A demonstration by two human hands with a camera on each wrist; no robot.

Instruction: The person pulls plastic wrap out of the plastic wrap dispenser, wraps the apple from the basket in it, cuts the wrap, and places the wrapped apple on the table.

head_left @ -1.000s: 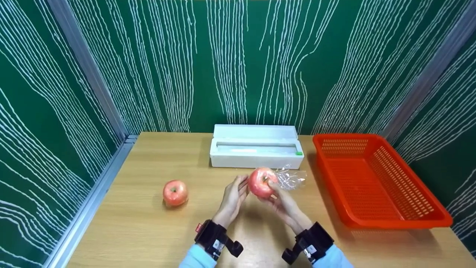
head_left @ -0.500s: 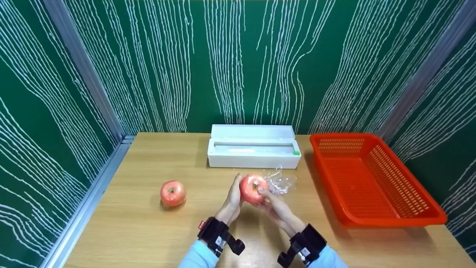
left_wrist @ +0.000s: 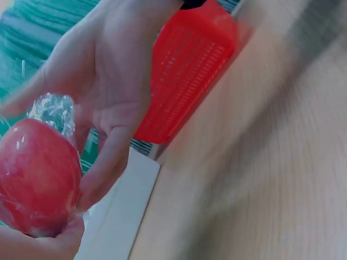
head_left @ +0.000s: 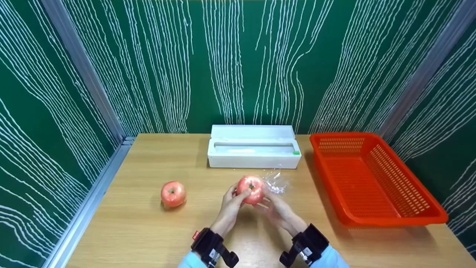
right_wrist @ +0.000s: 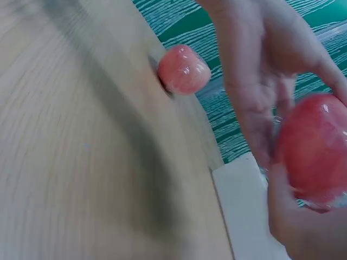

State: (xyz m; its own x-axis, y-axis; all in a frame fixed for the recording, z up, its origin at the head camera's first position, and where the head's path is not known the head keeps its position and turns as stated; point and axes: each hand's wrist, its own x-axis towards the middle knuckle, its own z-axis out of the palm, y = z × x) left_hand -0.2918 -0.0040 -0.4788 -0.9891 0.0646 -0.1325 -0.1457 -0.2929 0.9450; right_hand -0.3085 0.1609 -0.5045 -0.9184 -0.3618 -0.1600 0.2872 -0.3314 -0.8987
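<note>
In the head view, a red apple [head_left: 250,189] wrapped in clear plastic film is held above the table, stem up. My left hand [head_left: 227,210] grips it from the left, thumb on top and fingers round the side. My right hand [head_left: 281,215] is at its right side, with fairly straight fingers touching its lower right and the thumb off its top. Loose crinkled film [head_left: 275,183] sticks out to the right of the apple, near the right thumb. The left wrist view shows this film [left_wrist: 54,114] between the right thumb and fingers; whether they pinch it is unclear.
A second apple [head_left: 173,194] sits on the wooden table [head_left: 134,230] to the left. Behind the hands stands a white film-wrap box [head_left: 254,160] with its lid raised. An orange-red basket [head_left: 379,222] is at the right. Green walls [head_left: 253,63] enclose the back and sides.
The apple has come slightly left and nearer. My left thumb has moved onto its top, and my right thumb has left it. The loose film looks more bunched.
</note>
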